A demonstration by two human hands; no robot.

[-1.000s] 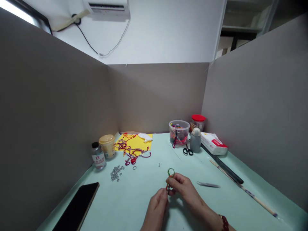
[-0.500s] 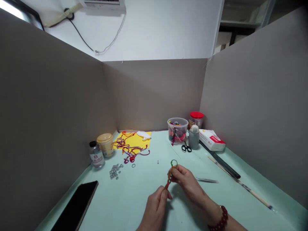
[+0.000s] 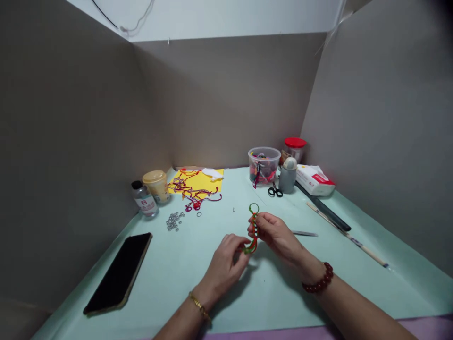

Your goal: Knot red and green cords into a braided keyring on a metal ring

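Note:
Between my hands, above the mat, is a red and green braided cord (image 3: 255, 230) with small pale rings along its middle. A thin green loop (image 3: 254, 208) stands out at its upper end. My right hand (image 3: 281, 239) pinches the upper part of the cord between thumb and fingers. Lower down and to the left, my left hand (image 3: 228, 262) is closed on the cord's green and red lower end, which curves toward it. Tweezers (image 3: 305, 233) lie just right of my right hand, partly hidden by it. A small metal piece (image 3: 233, 210) lies beyond my hands.
Left are a phone (image 3: 120, 274), a pile of metal rings (image 3: 173, 221), a bottle (image 3: 145, 200) and a lidded cup (image 3: 157, 187). Cords (image 3: 198, 192) lie over yellow paper (image 3: 213, 185). Right are a clear tub (image 3: 264, 166), scissors (image 3: 275, 191), a tissue pack (image 3: 314, 181) and a long stick (image 3: 357, 243).
The view has tilted downward. My left hand has turned, with its fingers now at the cord's lower end. The cord's row of rings faces me more plainly, and its lower end bends left.

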